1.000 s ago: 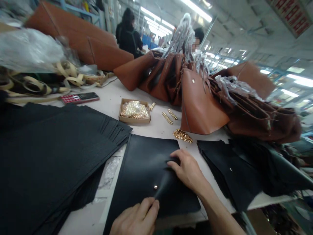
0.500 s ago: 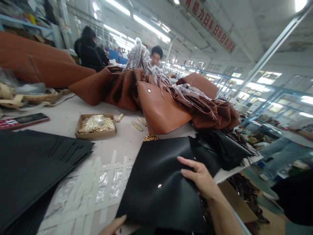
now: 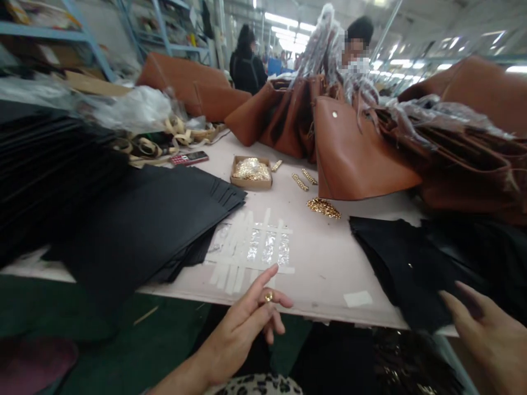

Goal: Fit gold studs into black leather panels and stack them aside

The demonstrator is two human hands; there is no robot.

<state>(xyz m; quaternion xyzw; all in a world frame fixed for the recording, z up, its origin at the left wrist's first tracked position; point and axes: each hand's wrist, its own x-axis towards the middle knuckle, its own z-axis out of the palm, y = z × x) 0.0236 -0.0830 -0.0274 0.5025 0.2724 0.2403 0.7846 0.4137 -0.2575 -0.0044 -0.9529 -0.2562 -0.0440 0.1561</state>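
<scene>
At lower right, the blurred right hand (image 3: pixel 489 332) meets the black pieces (image 3: pixel 382 255); whether its fingers grip one, I cannot tell. The left hand (image 3: pixel 245 323), lower centre, holds nothing, its fingers loose. Black sheets (image 3: pixel 152 214) at left lie fanned, probably so single ones lift easily; the small box (image 3: pixel 251 185) likely keeps its gold pieces together. Brown bags (image 3: pixel 362 159) crowd the upper right, blocking the table's back.

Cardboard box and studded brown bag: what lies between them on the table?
In the head view, three short gold strips lie between the cardboard box and the studded brown bag.
</scene>
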